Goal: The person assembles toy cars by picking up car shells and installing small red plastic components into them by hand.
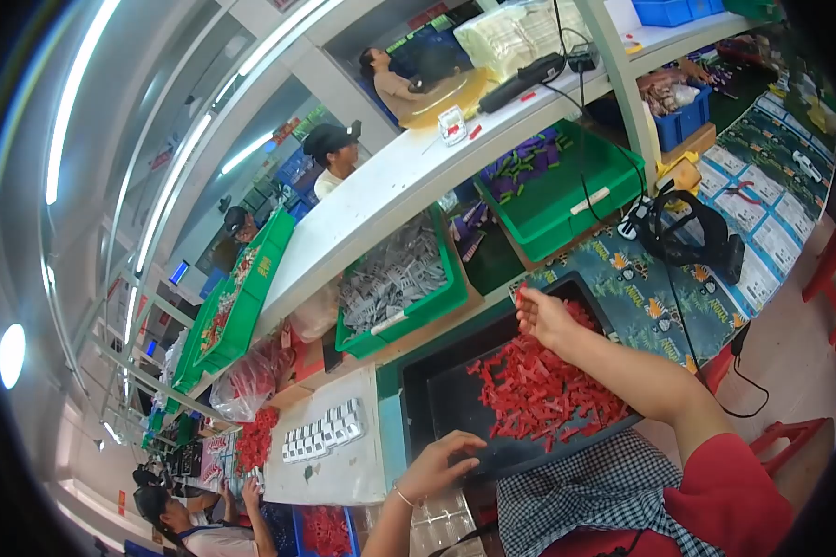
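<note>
A black tray (437, 392) in front of me holds a heap of small red plastic pieces (543, 390). Over the heap's far side, my right hand (545, 318) is closed in a pinch on a small red plastic piece (521, 291), mostly covered by the fingers. My left hand (439, 464) is at the tray's near left corner, fingers bent and apart, with nothing seen in it. Left of the tray, rows of small white-and-grey pieces (323, 432) lie on a white board (344, 478).
Green bins of grey parts (395, 278) and purple parts (529, 162) sit beneath a white shelf (362, 209). Black straps with a cable (692, 232) lie on the patterned mat (632, 292) at right. A co-worker (190, 520) sits at lower left.
</note>
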Demonstrator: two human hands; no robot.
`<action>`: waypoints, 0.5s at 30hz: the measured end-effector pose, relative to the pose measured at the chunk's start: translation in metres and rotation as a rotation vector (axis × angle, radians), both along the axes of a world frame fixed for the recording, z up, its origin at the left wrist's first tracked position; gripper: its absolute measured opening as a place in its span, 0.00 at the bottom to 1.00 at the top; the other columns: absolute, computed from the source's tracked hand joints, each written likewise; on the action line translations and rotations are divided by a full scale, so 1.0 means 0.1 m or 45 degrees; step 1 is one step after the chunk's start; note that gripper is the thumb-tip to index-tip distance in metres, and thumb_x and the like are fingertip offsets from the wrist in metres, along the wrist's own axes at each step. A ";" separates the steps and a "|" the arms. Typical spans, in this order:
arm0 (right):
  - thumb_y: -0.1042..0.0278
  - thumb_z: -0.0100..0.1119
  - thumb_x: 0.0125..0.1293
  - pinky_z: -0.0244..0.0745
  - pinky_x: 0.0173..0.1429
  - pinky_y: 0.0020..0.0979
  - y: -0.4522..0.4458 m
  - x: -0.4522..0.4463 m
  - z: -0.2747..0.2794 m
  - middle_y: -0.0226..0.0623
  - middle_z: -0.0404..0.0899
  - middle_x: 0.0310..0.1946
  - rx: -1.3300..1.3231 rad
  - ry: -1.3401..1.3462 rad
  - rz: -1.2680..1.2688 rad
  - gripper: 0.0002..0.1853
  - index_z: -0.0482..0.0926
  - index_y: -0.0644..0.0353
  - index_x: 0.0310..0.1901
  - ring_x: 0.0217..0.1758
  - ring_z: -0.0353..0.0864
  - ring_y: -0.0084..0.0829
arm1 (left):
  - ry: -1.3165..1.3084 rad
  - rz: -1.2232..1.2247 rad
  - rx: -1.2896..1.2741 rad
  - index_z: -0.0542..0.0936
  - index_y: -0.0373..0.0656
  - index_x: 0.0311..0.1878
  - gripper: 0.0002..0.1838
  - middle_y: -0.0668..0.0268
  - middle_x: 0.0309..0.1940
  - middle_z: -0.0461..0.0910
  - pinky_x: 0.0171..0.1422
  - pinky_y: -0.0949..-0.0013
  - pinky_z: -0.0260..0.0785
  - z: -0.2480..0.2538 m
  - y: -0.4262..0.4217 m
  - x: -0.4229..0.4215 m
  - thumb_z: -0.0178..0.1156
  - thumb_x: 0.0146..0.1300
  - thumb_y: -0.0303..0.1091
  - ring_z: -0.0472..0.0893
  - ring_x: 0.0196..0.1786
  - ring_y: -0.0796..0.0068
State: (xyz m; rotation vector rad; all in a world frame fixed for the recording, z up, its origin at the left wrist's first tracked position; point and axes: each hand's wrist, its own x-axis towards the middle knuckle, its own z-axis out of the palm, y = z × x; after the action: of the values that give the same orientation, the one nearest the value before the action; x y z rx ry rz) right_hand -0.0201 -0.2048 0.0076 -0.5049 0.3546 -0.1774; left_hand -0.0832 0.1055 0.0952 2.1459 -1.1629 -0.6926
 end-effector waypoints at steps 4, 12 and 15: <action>0.59 0.59 0.62 0.69 0.30 0.24 0.11 0.27 -0.54 0.29 0.76 0.28 0.079 -0.233 0.212 0.09 0.76 0.54 0.35 0.28 0.73 0.25 | -0.125 0.169 -0.235 0.80 0.41 0.46 0.11 0.63 0.44 0.79 0.53 0.72 0.70 -0.14 -0.28 0.17 0.62 0.59 0.28 0.79 0.49 0.71; 0.57 0.61 0.62 0.72 0.26 0.24 0.28 0.20 -0.39 0.24 0.77 0.25 -0.230 0.197 0.292 0.09 0.77 0.52 0.33 0.24 0.75 0.21 | -0.119 0.382 -1.158 0.75 0.34 0.47 0.11 0.59 0.42 0.77 0.51 0.71 0.71 0.46 -1.02 0.07 0.51 0.68 0.31 0.78 0.44 0.71; 0.56 0.61 0.63 0.70 0.28 0.23 0.25 0.18 -0.33 0.23 0.77 0.25 -0.235 0.174 0.317 0.09 0.77 0.51 0.33 0.26 0.75 0.20 | -0.127 0.005 -1.499 0.73 0.37 0.52 0.16 0.55 0.50 0.73 0.56 0.64 0.70 0.84 -1.12 -0.17 0.52 0.67 0.38 0.74 0.53 0.62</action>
State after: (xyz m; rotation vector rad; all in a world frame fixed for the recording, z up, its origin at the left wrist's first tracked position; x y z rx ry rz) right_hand -0.0022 -0.1798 -0.0259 -0.7407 0.4068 0.0672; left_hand -0.1001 -0.0067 0.1796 1.1661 -1.1711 0.1460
